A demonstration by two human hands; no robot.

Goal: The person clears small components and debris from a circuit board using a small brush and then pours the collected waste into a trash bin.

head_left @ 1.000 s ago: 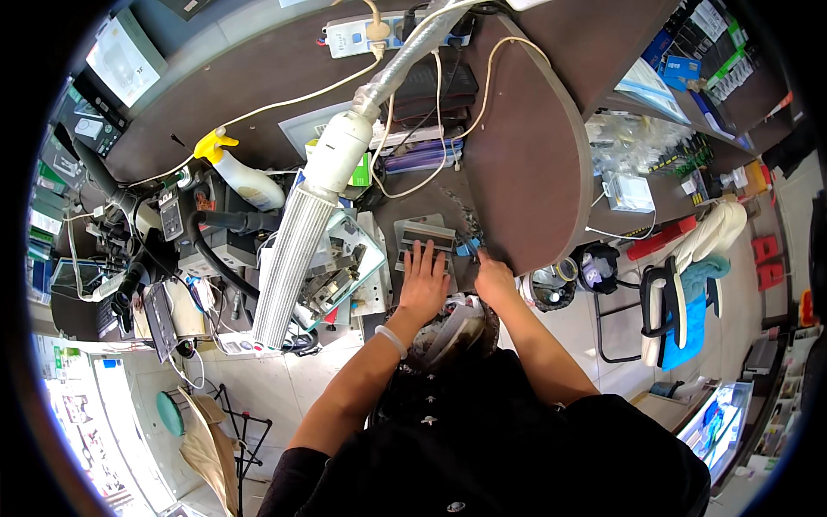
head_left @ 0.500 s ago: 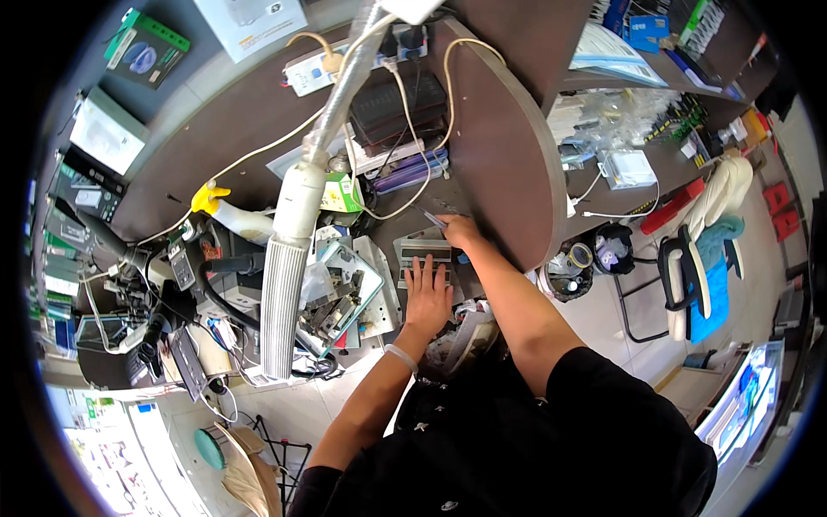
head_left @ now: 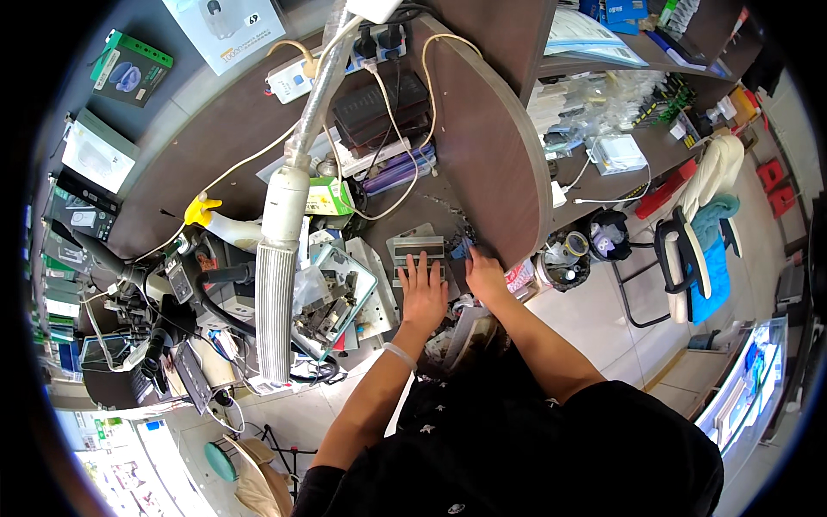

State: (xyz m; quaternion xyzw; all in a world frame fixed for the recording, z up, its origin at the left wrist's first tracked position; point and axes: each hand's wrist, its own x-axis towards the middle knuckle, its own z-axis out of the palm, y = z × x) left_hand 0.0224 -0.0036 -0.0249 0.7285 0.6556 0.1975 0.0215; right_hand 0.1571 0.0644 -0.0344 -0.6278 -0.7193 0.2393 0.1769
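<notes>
Lying flat, a silvery, dark-banded metal piece (head_left: 418, 246).

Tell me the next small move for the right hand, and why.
Probably close the right hand securely on the small blue item: its fingers are right at it, though whether they grip it is unclear, while the left hand rests on the grey metal piece, seemingly steadying it.

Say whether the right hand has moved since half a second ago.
Yes. Judged against the brown desk panel, the right hand has pulled back and a little to the right, toward the panel's near end.
</notes>
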